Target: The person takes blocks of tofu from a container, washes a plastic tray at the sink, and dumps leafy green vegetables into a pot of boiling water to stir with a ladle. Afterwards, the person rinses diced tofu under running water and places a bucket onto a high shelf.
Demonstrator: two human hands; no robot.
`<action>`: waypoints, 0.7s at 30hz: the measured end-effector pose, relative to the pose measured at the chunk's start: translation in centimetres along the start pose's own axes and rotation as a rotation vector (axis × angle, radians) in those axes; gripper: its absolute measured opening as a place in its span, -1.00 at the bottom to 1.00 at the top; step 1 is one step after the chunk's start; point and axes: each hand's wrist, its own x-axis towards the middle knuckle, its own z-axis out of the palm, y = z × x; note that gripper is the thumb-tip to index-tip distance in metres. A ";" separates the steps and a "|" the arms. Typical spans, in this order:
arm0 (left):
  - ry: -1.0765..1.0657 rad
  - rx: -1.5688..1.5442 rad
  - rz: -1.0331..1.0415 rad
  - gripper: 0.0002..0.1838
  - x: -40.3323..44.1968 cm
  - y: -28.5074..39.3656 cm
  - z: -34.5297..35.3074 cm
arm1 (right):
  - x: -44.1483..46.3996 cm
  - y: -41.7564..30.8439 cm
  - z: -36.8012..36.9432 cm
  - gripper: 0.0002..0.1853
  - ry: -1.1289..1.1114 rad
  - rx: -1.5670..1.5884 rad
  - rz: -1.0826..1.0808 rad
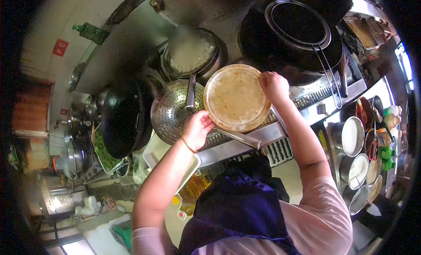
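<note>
A round, flat, tan disc with a low rim and a stained surface (238, 98) is held over the stove's front edge. My right hand (275, 87) is closed on its upper right rim. My left hand (198, 130) grips the lower left rim, with fingertips partly hidden at the edge. Close to my left hand lies a perforated metal colander (169, 112). Behind the disc stands a pot of pale, chunky food (190, 57), its contents blurred by steam, with its metal handle (190, 92) pointing toward me.
A large black wok (258, 40) at the back right carries a ring-framed strainer (300, 22). On the left are another dark wok (118, 119) and a tray of greens (101, 149). Several metal containers (352, 136) and green-capped bottles (387, 156) stand at the right.
</note>
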 end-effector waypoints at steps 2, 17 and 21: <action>0.020 0.006 0.005 -0.78 -0.5 0.1 0.7 | 0.0 -0.1 0.2 -0.70 0.015 0.017 0.004; 0.166 0.045 0.113 -0.84 0.6 -1.9 -0.3 | 1.6 0.4 0.7 -0.76 -0.129 -0.155 -0.087; 0.119 0.317 0.511 -0.61 1.3 -2.0 1.3 | 3.0 -1.5 -0.2 -0.80 -0.200 -0.316 -0.167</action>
